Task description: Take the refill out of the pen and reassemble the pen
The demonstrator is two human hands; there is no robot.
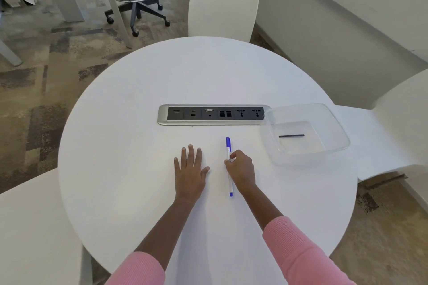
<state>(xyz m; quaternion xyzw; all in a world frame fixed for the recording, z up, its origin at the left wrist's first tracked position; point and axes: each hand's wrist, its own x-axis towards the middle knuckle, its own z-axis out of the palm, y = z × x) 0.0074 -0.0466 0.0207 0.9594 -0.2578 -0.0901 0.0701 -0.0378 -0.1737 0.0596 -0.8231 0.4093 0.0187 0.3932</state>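
While left hand lies flat, fingers spread, right hand pinches white-and-blue plastic pen. In clear plastic tray, thin dark rod: refill probably out; next, let go.

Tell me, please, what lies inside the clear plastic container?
One thin dark rod, seemingly the refill, lies flat on the floor of the container. Nothing covers it; the clear walls hide nothing else.
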